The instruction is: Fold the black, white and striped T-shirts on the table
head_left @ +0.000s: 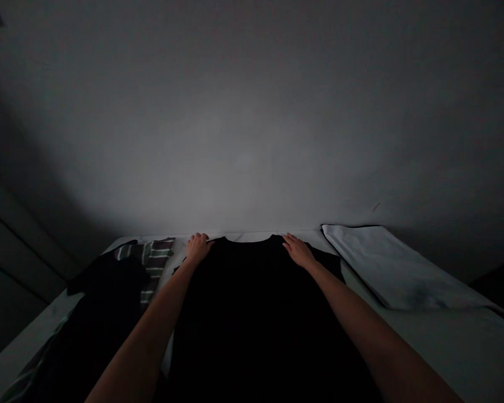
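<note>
Head view: a black shirt [252, 313] lies spread on a white bed [457, 347], in the middle between the person's two forearms. Its neckline is at the far end, close to the wall [243, 123], and its body runs toward the person and out at the bottom edge. A short sleeve juts out on the right, beyond the right wrist.

The left hand [198, 248] is at the shirt's left shoulder, its thumb touching the cloth near the neckline and its fingers pointing toward the wall; in this dim light I cannot tell whether it grasps the fabric or only rests there. The right hand [298, 250] lies loose on the right shoulder, fingers extended toward the neckline and not clenched. Both arms are bare, reaching forward along the shirt's sides.

To the left, apart from the left hand, lies a dark garment [113, 296], rumpled, with a striped cloth [157, 260] showing beside and beneath it. To the right, past the sleeve, a white cloth [386, 268] lies flat near the wall, with a dark edge and a dark smudge on its near part. A small mark [377, 206] shows on the wall above it.
</note>
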{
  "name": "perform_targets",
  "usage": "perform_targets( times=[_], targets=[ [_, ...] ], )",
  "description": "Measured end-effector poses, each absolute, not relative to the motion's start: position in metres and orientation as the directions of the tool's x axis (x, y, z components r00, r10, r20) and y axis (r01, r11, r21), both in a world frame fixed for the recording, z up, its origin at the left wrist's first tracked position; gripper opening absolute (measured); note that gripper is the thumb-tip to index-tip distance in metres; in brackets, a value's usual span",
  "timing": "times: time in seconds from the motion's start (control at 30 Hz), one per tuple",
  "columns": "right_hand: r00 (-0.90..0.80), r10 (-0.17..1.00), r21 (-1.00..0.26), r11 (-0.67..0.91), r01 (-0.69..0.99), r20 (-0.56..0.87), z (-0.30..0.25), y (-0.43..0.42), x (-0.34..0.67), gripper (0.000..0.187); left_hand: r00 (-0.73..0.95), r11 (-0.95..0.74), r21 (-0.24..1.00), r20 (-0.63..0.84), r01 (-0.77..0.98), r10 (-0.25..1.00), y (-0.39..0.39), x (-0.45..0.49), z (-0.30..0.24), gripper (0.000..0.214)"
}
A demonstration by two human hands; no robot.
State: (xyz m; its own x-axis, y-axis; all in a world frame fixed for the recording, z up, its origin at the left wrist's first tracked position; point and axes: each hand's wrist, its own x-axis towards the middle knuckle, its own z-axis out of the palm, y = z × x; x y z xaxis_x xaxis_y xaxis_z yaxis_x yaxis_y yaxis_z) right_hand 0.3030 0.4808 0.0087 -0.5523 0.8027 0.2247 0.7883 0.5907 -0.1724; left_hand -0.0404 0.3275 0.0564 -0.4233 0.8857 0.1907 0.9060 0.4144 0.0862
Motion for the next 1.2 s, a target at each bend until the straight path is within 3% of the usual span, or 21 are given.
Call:
perform_targets(
  times=[0.17,0.33,0.57,0.8,0.97,1.07,1.2],
  targets=[
    [-0.541,0.805,-0.211,0.589,0.78,0.243,-0.001,0.497,0.303,0.045,-0.445,0.432,0.108,0.171,0.895,0.879,0.344,-0.051,0.044,0.025],
    [-0.389,0.876,-0.256,0.46,0.85,0.284,0.006,0.504,0.298,0.036,-0.424,0.413,0.096,0.211,0.906,0.881,0.342,-0.05,0.039,0.024],
    [-0.283,0.943,-0.243,0.32,0.916,0.175,0.03,0.523,0.281,0.015,-0.391,0.381,0.09,0.255,0.92,0.884,0.34,-0.05,0.035,0.021],
    [-0.168,0.965,-0.175,0.204,0.963,0.201,0.035,0.509,0.276,0.023,-0.374,0.373,0.051,0.233,0.926,0.897,0.34,-0.051,0.036,0.02],
    [-0.184,0.955,-0.129,0.218,0.967,0.232,0.047,0.48,0.264,0.026,-0.426,0.427,0.045,0.212,0.903,0.879,0.339,-0.039,0.051,0.024],
    [-0.268,0.933,-0.111,0.301,0.947,0.241,0.038,0.443,0.26,0.036,-0.421,0.426,0.051,0.3,0.903,0.856,0.329,-0.01,0.05,0.032],
    [-0.556,0.807,-0.093,0.58,0.809,0.2,0.011,0.399,0.28,0.059,-0.133,0.144,0.0,0.383,0.99,0.914,0.299,0.025,0.023,0.047]
  ],
)
